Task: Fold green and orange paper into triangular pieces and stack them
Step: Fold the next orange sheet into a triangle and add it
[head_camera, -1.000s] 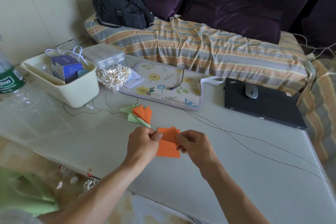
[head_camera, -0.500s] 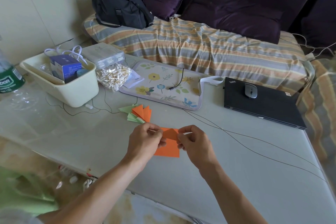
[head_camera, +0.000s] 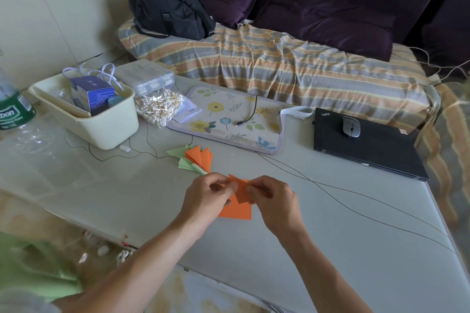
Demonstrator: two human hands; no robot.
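Both hands work one orange paper [head_camera: 236, 211] just above the desk [head_camera: 330, 249], near its front middle. Left hand [head_camera: 207, 198] pinches the paper's left side, fingers curled, thumb and fingertips on the upper folded part. Right hand [head_camera: 273, 202] pinches the right side of the same fold, fingers curled in. Upper part of the paper is folded over into a pointed flap between the two hands; lower part hangs out below them as a flat rectangle. Cannot tell if the lower edge touches the desk.

Stack of folded pieces [head_camera: 194, 159] lies on the desk just behind the left hand: green triangles underneath and to the left, orange ones on top, fanned out, apart from the held paper.

Rest of the desk:
- cream plastic bin [head_camera: 101, 129] at left with a blue box [head_camera: 92, 95] standing in it
- bag of cotton swabs [head_camera: 159, 107] just right of the bin, clear plastic case [head_camera: 147, 76] behind it
- floral mat [head_camera: 229, 119] at centre back, a cable end lying on it
- closed black laptop [head_camera: 366, 150] at right, grey mouse [head_camera: 351, 126] on its lid
- thin wires [head_camera: 356, 208] running across the desk on the right
- green-labelled bottle [head_camera: 12, 109] at far left edge

Behind the desk: sofa with striped cover [head_camera: 279, 68], black bag [head_camera: 173, 11] on it, dark purple cushions [head_camera: 328, 18].
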